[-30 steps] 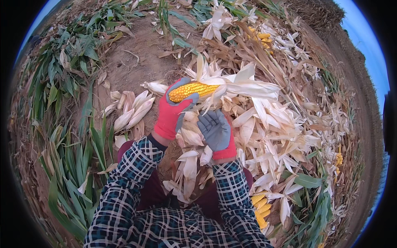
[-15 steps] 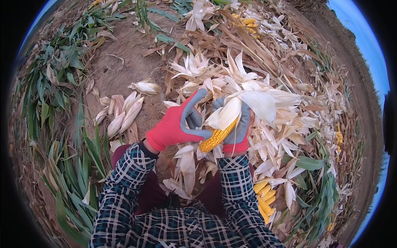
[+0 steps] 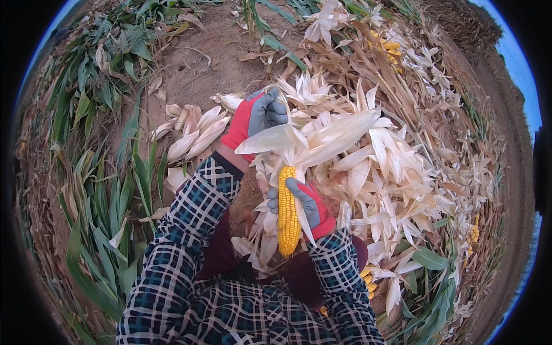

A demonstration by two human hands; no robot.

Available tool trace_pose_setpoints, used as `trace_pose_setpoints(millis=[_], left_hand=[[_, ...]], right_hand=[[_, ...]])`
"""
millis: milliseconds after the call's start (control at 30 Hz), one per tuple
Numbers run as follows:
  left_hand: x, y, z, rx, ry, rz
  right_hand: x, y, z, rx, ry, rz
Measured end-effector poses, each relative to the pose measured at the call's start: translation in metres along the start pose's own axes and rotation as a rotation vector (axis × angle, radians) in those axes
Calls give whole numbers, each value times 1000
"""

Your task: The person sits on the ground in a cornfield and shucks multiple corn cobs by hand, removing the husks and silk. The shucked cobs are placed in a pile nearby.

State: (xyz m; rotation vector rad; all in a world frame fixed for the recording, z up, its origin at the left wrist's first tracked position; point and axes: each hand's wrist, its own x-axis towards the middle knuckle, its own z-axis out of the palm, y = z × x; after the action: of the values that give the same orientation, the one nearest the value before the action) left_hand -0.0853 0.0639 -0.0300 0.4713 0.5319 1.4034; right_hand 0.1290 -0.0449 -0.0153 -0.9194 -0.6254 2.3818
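Note:
A yellow ear of corn (image 3: 288, 221) hangs upright in front of me, its kernels bare along most of its length. My right hand (image 3: 307, 201), in a grey and red glove, wraps round its upper middle. Pale husk (image 3: 339, 138) spreads from the top of the ear, with one strip falling beside my right wrist. My left hand (image 3: 261, 118), gloved alike, is closed up and to the left of the ear. A thin husk strip runs between its fingers and the top of the ear.
A heap of dry husks (image 3: 379, 178) covers the ground to the right. Several unhusked ears (image 3: 198, 135) lie on the soil at left. Husked yellow ears (image 3: 367, 279) rest by my right knee, and others (image 3: 391, 49) lie at the far right. Green leaves (image 3: 103, 213) stand along the left.
My left hand has gone from open beside the ear to closed above it, on a husk strip. The husk is peeled back, baring more kernels, and the ear has turned upright.

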Motion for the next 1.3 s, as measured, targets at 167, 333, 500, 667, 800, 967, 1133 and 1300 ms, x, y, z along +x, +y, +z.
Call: trace_pose_setpoints(millis=[167,333,500,667,800,967,1133,1300], left_hand=[[-3,-19,19,48,94,49],[-24,-41,26,454,160,11],[-43,-65,45,1245,-62,-105],[-26,-76,29,1214,16,-238],[-35,-63,39,622,54,-331],[-36,-61,25,281,-4,-209],[-20,-10,34,6,170,-28],[-15,9,14,23,174,94]], right_hand=[[16,0,-35,237,53,-131],[16,-24,-50,209,330,-395],[15,-27,-60,-64,290,-480],[40,3,-52,-432,435,-699],[33,5,-43,-735,404,-661],[21,-5,-24,-513,323,-636],[10,-27,-28,-225,222,-590],[4,-26,-31,-633,261,-744]])
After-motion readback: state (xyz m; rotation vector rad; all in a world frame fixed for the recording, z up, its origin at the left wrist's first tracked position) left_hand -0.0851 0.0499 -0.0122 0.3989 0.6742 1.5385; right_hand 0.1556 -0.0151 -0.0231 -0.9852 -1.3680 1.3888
